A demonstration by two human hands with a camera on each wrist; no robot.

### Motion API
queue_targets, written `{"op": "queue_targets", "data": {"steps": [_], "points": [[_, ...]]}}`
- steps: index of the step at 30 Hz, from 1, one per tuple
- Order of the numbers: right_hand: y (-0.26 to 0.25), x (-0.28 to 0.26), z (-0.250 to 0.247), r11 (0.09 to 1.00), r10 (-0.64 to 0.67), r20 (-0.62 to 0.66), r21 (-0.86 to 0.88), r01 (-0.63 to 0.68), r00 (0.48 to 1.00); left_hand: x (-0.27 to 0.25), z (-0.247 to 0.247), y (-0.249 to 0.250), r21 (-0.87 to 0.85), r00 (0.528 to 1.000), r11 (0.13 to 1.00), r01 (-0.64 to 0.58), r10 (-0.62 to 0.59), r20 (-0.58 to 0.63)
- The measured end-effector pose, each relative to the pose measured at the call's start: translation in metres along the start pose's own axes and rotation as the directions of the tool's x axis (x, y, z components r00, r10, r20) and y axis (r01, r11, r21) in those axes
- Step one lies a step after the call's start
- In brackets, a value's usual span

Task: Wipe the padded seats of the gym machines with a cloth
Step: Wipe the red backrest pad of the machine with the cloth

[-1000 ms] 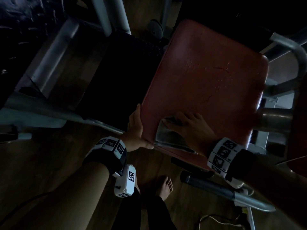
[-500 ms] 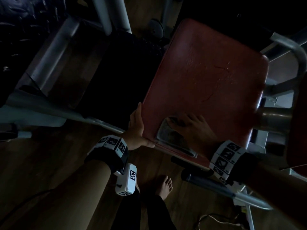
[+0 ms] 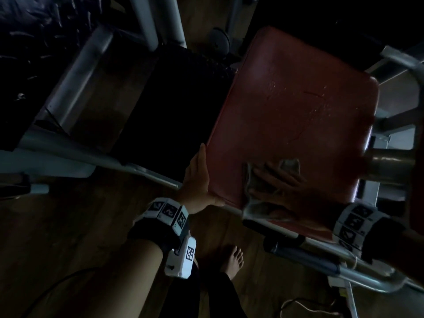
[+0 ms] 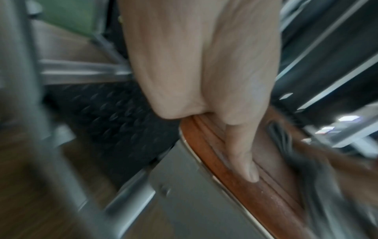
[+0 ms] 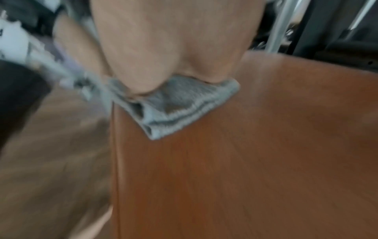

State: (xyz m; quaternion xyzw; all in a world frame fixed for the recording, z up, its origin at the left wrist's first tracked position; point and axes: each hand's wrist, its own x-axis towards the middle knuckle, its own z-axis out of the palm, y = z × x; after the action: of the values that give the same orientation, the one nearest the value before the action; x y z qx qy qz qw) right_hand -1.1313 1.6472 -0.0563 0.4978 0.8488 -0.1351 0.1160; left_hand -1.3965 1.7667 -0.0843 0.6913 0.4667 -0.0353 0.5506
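Observation:
A red padded seat (image 3: pixel 298 99) fills the centre right of the head view. My right hand (image 3: pixel 282 182) lies flat with spread fingers on a grey cloth (image 3: pixel 254 203), pressing it onto the near part of the seat. The right wrist view shows the folded cloth (image 5: pixel 180 110) under my palm, on the seat (image 5: pixel 255 161) near its edge. My left hand (image 3: pixel 197 180) holds the seat's near left corner, with fingers along the left side and thumb on the near rim. In the left wrist view my thumb (image 4: pixel 243 153) lies along the piped rim (image 4: pixel 212 161).
Grey steel frame tubes (image 3: pixel 75 65) run to the left of the seat, beside a black ribbed footplate (image 3: pixel 179 106). A steel roller (image 3: pixel 390 161) sticks out at the seat's right. A black-gripped bar (image 3: pixel 298 253) passes under the near edge. My bare foot (image 3: pixel 231 260) stands on the wooden floor.
My right hand has slid the cloth to the right across the near part of the seat. The left hand has stayed at the corner.

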Motion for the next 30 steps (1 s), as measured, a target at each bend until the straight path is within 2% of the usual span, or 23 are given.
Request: {"op": "queue_targets", "data": {"steps": [2,4,7,9,11,15,19,21,26,30], "points": [[-0.001,0.000,0.006,0.993,-0.104,-0.003,-0.051,0.104,0.995,-0.002,-0.004,-0.005,-0.005,0.999,0.999,-0.033,0.033,0.005],[-0.001,0.010,0.008,0.987,-0.144,-0.012,-0.070,0.143,0.989,-0.004,-0.012,-0.007,-0.086,0.996,0.992,-0.090,0.089,-0.019],[-0.005,0.036,0.004,0.981,-0.184,-0.029,-0.059,0.182,0.982,-0.003,-0.022,-0.013,-0.296,0.963,0.930,-0.217,0.154,-0.221],[-0.006,0.056,-0.001,0.978,-0.200,-0.018,-0.064,0.198,0.980,-0.001,-0.024,-0.017,-0.336,0.943,0.917,-0.213,0.103,-0.316],[-0.006,0.074,-0.006,0.977,-0.208,0.001,-0.050,0.207,0.978,0.003,-0.024,-0.022,-0.380,0.932,0.904,-0.197,0.052,-0.359],[0.001,0.104,-0.016,0.976,-0.208,0.023,-0.057,0.209,0.978,0.009,-0.025,-0.021,-0.414,0.916,0.890,-0.190,0.009,-0.401],[0.021,0.121,-0.028,0.973,-0.220,0.029,-0.066,0.222,0.975,0.014,-0.032,-0.015,-0.512,0.926,0.847,-0.143,-0.069,-0.372],[0.037,0.126,-0.030,0.980,-0.187,0.034,-0.069,0.189,0.982,0.015,-0.036,-0.013,-0.537,0.931,0.835,-0.118,-0.095,-0.353],[0.097,0.138,-0.039,0.990,0.015,0.038,-0.141,-0.010,0.999,0.014,-0.044,-0.010,-0.430,0.952,0.894,-0.125,-0.014,-0.305],[0.150,0.152,-0.049,0.974,0.201,-0.019,-0.100,-0.202,0.979,0.016,-0.044,-0.006,-0.332,0.938,0.930,-0.159,0.038,-0.344]]}}
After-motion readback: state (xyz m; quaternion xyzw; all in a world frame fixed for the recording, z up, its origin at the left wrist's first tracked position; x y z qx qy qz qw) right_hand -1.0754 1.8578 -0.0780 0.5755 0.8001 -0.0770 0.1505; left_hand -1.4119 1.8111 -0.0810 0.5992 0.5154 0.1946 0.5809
